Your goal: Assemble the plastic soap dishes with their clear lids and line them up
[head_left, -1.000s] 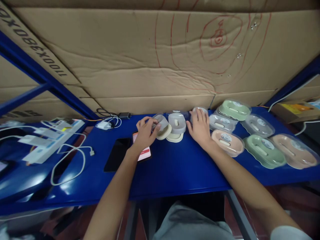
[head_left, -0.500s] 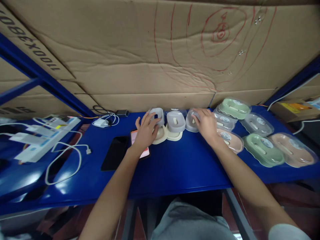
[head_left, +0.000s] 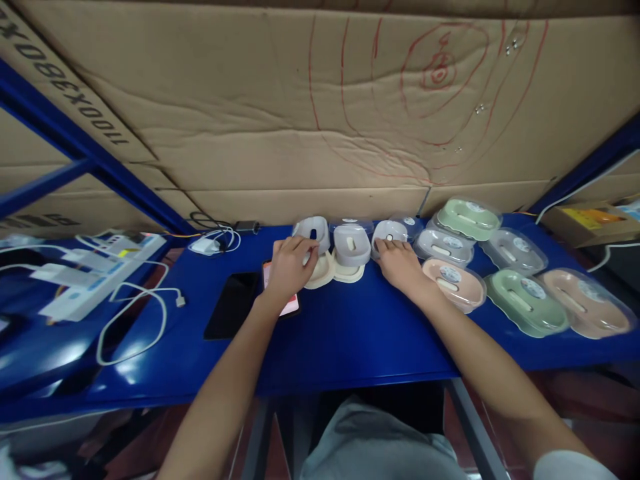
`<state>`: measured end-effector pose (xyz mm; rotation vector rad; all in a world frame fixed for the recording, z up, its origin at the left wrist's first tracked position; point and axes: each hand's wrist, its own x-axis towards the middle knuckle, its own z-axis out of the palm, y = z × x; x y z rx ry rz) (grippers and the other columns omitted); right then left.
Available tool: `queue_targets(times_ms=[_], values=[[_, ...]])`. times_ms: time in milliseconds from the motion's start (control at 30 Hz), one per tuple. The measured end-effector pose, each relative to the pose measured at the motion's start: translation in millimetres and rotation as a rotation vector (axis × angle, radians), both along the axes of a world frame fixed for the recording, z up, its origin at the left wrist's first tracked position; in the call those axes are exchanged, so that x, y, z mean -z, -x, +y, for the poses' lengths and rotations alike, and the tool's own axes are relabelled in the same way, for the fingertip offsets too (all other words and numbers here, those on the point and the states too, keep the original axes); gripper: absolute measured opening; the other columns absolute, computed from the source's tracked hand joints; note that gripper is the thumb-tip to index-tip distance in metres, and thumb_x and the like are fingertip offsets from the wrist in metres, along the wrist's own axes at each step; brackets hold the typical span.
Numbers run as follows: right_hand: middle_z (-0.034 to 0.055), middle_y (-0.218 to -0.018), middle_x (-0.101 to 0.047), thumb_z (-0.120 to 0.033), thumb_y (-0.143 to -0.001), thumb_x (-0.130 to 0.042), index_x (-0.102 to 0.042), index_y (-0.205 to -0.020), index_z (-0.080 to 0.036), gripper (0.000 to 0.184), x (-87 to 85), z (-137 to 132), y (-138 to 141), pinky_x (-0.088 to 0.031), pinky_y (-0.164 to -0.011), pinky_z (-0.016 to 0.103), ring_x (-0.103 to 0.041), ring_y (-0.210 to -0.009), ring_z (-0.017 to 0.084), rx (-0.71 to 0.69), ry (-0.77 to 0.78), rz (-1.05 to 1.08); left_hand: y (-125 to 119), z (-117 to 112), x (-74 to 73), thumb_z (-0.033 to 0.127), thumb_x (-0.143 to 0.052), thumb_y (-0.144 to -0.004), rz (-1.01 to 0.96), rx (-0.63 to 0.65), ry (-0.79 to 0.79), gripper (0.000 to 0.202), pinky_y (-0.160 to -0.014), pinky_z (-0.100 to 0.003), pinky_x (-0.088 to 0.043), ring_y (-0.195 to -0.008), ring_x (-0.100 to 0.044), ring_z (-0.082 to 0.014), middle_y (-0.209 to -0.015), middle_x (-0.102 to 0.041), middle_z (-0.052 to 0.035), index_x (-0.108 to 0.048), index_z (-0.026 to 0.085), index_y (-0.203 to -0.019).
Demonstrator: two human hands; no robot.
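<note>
Where the left edge of the desk (head_left: 350,340) runs: a white power strip (head_left: 95,283) with plugs in it lies beyond, and a white cable (head_left: 181,301) loops across that edge.
Back left corner: a white charger (head_left: 204,246) with coiled cord; to its right, close to the back edge, a dark adapter (head_left: 247,227).
Phones: a black phone (head_left: 231,307) lies left of the desk's middle, between front and back edges; just beside it is a lit phone (head_left: 291,307), partly covered by the left hand (head_left: 289,267).
Left hand: fingers curled, thumb and fingertips close together; I cannot tell whether they pinch anything.
Left grey box (head_left: 317,227): near the back edge, just beyond the left hand, a dark slot in its face.
Cream pieces (head_left: 349,274): two, side by side and touching, towards the front edge from the left and middle boxes.
Middle grey box (head_left: 351,248): near the back edge, a short cream strip on its face.
Right grey box (head_left: 393,228): near the back edge, under the right hand's fingertips.
Right hand (head_left: 400,267): fingers laid over the box's front; grip cannot be told.
Clear-covered boxes (head_left: 525,300): grey, green and pink, spread towards the right edge, one green atop another.
Right edge: a cardboard box (head_left: 575,230) beyond it.
</note>
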<state>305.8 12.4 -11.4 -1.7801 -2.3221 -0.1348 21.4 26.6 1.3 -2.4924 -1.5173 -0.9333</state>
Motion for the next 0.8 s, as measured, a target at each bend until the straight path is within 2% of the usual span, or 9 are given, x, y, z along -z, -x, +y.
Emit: queue_targets(times_ms=[133, 267, 400, 533, 600, 667, 733, 800], values=[[0.0218, -0.126, -0.074, -0.029, -0.106, -0.059, -0.065, -0.136, -0.012, 0.034, -7.4, 4, -5, -0.046, -0.106, 0.048, -0.07, -0.117, 0.036, -0.008, 0.008, 0.025, -3, 1, 4.4, 0.029, -0.05, -0.106, 0.016, 0.04, 0.009, 0.025, -0.096, -0.045, -0.043, -0.101, -0.07, -0.029, -0.101, -0.077, -0.0086, -0.075, 0.022, -0.103], [0.021, -0.133, -0.07, -0.035, -0.111, -0.048, -0.061, -0.144, -0.015, 0.041, -12.3, 6, -5, -0.047, -0.106, 0.049, -0.07, -0.113, 0.034, -0.015, -0.033, 0.091, -2, 1, 7.0, 0.029, -0.048, -0.108, 0.029, 0.08, 0.021, 0.027, -0.098, -0.045, -0.043, -0.105, -0.071, -0.0283, -0.105, -0.079, -0.0076, -0.074, 0.023, -0.105], [0.0212, -0.143, -0.065, -0.033, -0.114, -0.034, -0.054, -0.152, -0.014, 0.047, -17.4, 11, -4, -0.048, -0.106, 0.049, -0.066, -0.125, 0.035, -0.008, -0.101, 0.168, -4, 1, 8.2, 0.027, -0.05, -0.107, 0.045, 0.124, 0.045, 0.024, -0.099, -0.046, -0.043, -0.109, -0.072, -0.0285, -0.106, -0.08, -0.0066, -0.074, 0.024, -0.105], [0.0186, -0.148, -0.064, -0.024, -0.11, -0.039, -0.059, -0.148, -0.018, 0.043, -33.2, 9, -12, -0.041, -0.116, 0.053, -0.058, -0.138, 0.034, -0.036, -0.164, 0.187, -7, -1, 7.3, 0.025, -0.052, -0.104, 0.061, 0.163, 0.062, 0.022, -0.1, -0.047, -0.043, -0.107, -0.072, -0.0289, -0.105, -0.081, -0.006, -0.074, 0.024, -0.105], [0.017, -0.148, -0.065, -0.022, -0.108, -0.043, -0.061, -0.147, -0.02, 0.043, -39.8, -5, -26, -0.04, -0.116, 0.054, -0.059, -0.137, 0.035, -0.062, -0.175, 0.184, -9, -2, 6.8, 0.024, -0.052, -0.104, 0.069, 0.18, 0.065, 0.022, -0.1, -0.047, -0.044, -0.107, -0.072, -0.0291, -0.106, -0.081, -0.0062, -0.075, 0.025, -0.104], [0.0157, -0.146, -0.067, -0.03, -0.11, -0.043, -0.06, -0.15, -0.022, 0.044, -38.8, -30, -48, -0.046, -0.112, 0.052, -0.063, -0.132, 0.035, -0.06, -0.156, 0.172, -11, -2, 6.8, 0.024, -0.052, -0.104, 0.076, 0.192, 0.067, 0.023, -0.1, -0.047, -0.044, -0.106, -0.072, -0.0295, -0.107, -0.081, -0.0068, -0.075, 0.024, -0.103], [0.0156, -0.149, -0.065, -0.043, -0.11, -0.046, -0.057, -0.152, -0.024, 0.047, -29.2, -61, -74, -0.046, -0.112, 0.055, -0.061, -0.135, 0.037, -0.004, -0.133, 0.11, -12, -3, 7.0, 0.024, -0.051, -0.104, 0.077, 0.205, 0.068, 0.023, -0.1, -0.048, -0.044, -0.106, -0.072, -0.0304, -0.106, -0.08, -0.0079, -0.075, 0.023, -0.103], [0.0163, -0.158, -0.058, -0.051, -0.107, -0.053, -0.053, -0.156, -0.027, 0.055, -15.5, -92, -99, -0.043, -0.114, 0.064, -0.056, -0.142, 0.042, 0.089, -0.125, 0.013, -15, -5, 6.4, 0.024, -0.05, -0.105, 0.074, 0.222, 0.07, 0.025, -0.101, -0.05, -0.044, -0.104, -0.072, -0.0311, -0.104, -0.079, -0.009, -0.075, 0.022, -0.103]])
